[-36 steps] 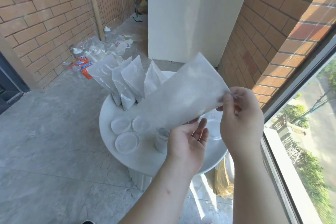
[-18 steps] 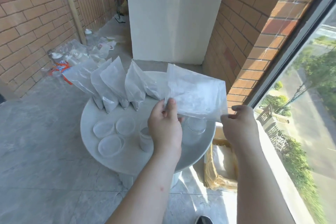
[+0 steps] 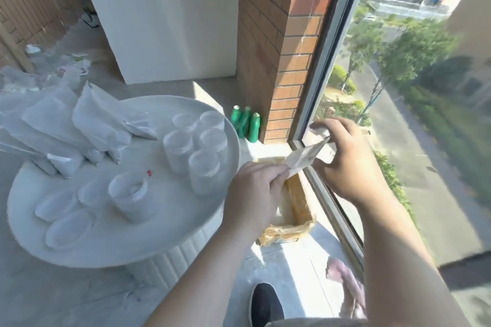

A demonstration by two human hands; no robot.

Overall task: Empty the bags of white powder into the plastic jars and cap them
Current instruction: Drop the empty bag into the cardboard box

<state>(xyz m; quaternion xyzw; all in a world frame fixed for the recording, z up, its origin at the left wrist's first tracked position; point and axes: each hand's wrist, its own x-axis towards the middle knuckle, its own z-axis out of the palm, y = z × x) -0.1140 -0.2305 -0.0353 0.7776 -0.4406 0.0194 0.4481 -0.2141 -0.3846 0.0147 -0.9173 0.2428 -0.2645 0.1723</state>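
Round white tabletop (image 3: 159, 233); open white-filled jar (image 3: 128, 195) on it; three lids (image 3: 69, 228) left of jar; five empty jars (image 3: 204, 170) right of jar; powder bags (image 3: 101, 119) behind jar.

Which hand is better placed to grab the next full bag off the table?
Left, likely. The left hand is at the edge of the table, nearer the full bags; the right hand is out by the window. Both hold the empty bag.

An enclosed balcony of a flat, high above the ground: brick walls (image 3: 276, 61), a grey tiled floor (image 3: 66, 300) and a tall window (image 3: 398, 114) looking down on trees (image 3: 414, 45) and a street (image 3: 451, 194). A round white worktop (image 3: 119, 241) with plastic jars (image 3: 204, 167) and bags (image 3: 101, 119), and green bottles (image 3: 245, 125) on the floor, point to a home.
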